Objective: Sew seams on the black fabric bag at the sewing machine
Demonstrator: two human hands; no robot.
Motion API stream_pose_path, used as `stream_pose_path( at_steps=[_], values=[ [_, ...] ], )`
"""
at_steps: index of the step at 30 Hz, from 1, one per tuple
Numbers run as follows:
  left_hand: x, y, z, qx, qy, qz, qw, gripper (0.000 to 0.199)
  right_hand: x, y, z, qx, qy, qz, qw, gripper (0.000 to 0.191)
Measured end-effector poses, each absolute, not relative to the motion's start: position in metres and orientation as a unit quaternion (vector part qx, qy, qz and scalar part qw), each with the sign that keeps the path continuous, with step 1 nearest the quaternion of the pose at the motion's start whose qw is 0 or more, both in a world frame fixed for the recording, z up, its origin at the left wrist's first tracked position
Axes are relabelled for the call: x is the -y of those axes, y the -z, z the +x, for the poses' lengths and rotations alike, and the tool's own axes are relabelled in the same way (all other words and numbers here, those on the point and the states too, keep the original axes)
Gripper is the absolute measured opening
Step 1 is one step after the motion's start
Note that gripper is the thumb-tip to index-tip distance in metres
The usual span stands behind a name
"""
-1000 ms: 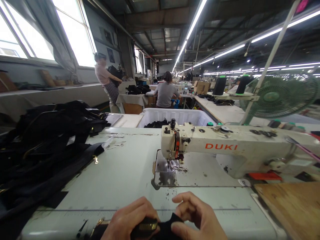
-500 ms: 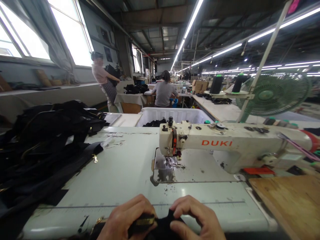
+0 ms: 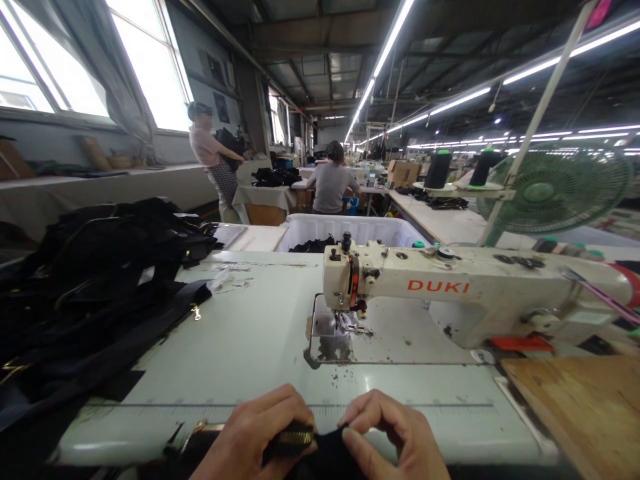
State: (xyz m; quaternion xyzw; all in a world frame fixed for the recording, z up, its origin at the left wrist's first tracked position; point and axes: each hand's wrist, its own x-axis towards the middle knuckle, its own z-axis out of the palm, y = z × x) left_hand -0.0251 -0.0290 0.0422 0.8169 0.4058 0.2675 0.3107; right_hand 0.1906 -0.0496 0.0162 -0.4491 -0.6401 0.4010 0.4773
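"Head camera view, bottom centre: how is that folded black cloth piece [image 3: 329, 452] with the row of gold metal zipper teeth [image 3: 296, 438] being held?"

"Both bare hands grip it. The left hand [image 3: 265, 430] curls its fingers around the zippered part, the teeth showing beside its fingertips. The right hand [image 3: 397, 430] pinches an edge between thumb and forefinger."

"Why such different grips?"

"I'd say the left steadies the thicker, stiffer part, while the finer pinch controls the thin edge and the stretch between them. How far the cloth hangs below, I can't tell."

"And where is it?"

"At the near edge of the pale green worktop [image 3: 250, 353], about at the dark printed ruler line [image 3: 160, 408]. The white sewing machine with red DUKI lettering [image 3: 445, 287] stands beyond, well apart from the fingers, which probably gives them room."

"What about that heap of black fabric with gold trim [image 3: 100, 273]?"

"It lies along the left side, a gold-coloured metal clasp [image 3: 196, 312] at its edge, likely because the machine takes up the right. Those black thread cones with green tops [image 3: 437, 170] sit up on a stand, presumably so the thread runs freely."
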Motion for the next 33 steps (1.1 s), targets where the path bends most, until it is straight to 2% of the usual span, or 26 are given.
stream_pose_path(
  at_steps=[4, 8, 14, 18, 24, 29, 33],
  values=[
    [-0.006, -0.048, -0.022, -0.414, -0.201, 0.831, 0.312, 0.009, 0.029, -0.007, 0.187, 0.657, -0.351, -0.465, 0.478, 0.019],
    [-0.081, -0.035, -0.014, -0.365, -0.086, 0.886, 0.273, 0.005, -0.022, 0.011, 0.187, 0.73, -0.244, -0.519, 0.372, 0.021],
    [-0.157, 0.008, 0.013, -0.358, -0.041, 0.92, 0.157, 0.014, -0.088, 0.044, 0.194, 0.781, -0.133, -0.543, 0.277, 0.024],
    [-0.151, 0.017, 0.022, -0.384, -0.065, 0.917, 0.084, 0.014, -0.097, 0.056, 0.204, 0.8, -0.091, -0.542, 0.24, 0.033],
    [-0.12, 0.024, 0.024, -0.45, -0.107, 0.886, -0.019, 0.034, -0.092, 0.064, 0.214, 0.862, 0.03, -0.455, 0.221, 0.037],
    [-0.107, 0.052, 0.025, -0.415, -0.225, 0.857, -0.205, 0.036, -0.089, 0.074, 0.219, 0.888, 0.088, -0.39, 0.228, 0.03],
    [-0.101, 0.074, 0.026, -0.325, -0.202, 0.911, -0.155, 0.022, -0.09, 0.079, 0.224, 0.884, 0.113, -0.375, 0.257, 0.029]
  ],
)
